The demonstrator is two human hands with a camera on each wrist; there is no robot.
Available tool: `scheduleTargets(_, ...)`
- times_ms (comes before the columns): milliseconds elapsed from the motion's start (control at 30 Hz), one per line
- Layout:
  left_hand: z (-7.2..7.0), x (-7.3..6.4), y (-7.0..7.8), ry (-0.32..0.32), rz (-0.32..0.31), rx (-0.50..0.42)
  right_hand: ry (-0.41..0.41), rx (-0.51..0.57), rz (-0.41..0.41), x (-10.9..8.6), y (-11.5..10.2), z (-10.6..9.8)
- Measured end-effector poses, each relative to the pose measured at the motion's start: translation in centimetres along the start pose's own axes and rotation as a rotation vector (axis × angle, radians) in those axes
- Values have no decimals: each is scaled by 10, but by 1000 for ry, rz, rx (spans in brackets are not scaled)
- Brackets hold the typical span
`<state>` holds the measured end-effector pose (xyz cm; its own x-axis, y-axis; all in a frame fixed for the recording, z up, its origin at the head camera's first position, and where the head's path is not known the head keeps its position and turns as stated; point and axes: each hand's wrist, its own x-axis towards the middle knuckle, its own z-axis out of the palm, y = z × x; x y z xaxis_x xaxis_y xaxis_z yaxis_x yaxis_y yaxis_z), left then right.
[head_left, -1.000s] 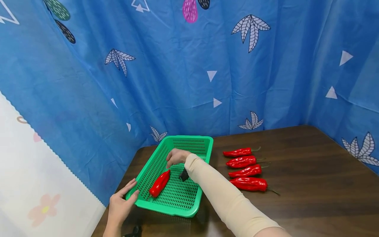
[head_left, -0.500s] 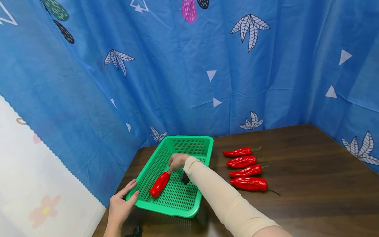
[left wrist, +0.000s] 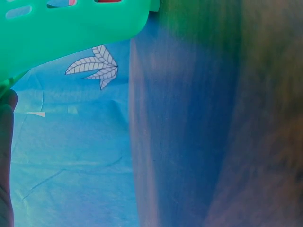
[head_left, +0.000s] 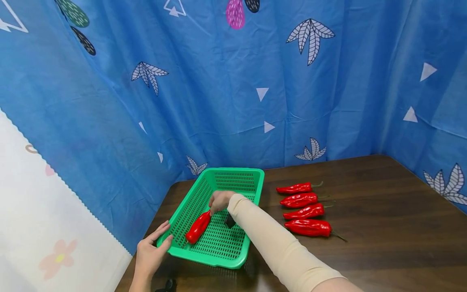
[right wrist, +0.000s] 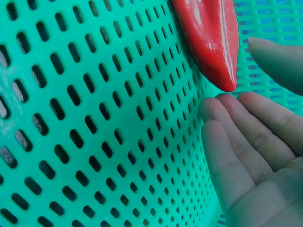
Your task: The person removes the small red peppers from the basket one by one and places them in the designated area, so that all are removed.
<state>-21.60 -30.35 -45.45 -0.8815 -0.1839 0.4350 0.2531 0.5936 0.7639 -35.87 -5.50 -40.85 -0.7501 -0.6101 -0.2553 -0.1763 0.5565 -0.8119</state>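
My left hand [head_left: 151, 250] grips the near left corner of a green plastic basket [head_left: 204, 259], thumb and fingers at its rim. In the left wrist view a dark finger [left wrist: 6, 156] lies against the basket's edge [left wrist: 80, 35]. My right hand [head_left: 221, 200] reaches down inside the basket. A red chili pepper [head_left: 198, 228] lies there along the left side, its pointed tip at my right fingertips. The right wrist view shows the chili pepper [right wrist: 213, 42] just above my right hand's fingers [right wrist: 260, 137], with the thumb held apart from them.
Several red chili peppers lie in a column right of the basket, the nearest pepper [head_left: 308, 228] being the largest, stems pointing right. They rest on the dark wooden table [head_left: 383, 227]. A blue curtain [head_left: 226, 101] hangs behind, with a white cloth [head_left: 54, 211] at left.
My right hand has come down and slightly right, bringing its fingertips to the chili pepper's tip. The left hand and the basket stay in place.
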Motion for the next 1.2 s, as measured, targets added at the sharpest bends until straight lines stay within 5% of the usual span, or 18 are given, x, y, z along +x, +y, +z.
scheduleTargets(500, 1, 2, -1, 2, 3, -5, -69, 80, -1, 13, 9, -5)
scheduleTargets(900, 1, 1, -4, 10, 0, -26, -16, 126, -27, -4, -4, -4)
scheduleTargets(1200, 1, 1, -2, 9, 19, -32, -13, 199, -37, 4, -3, -5)
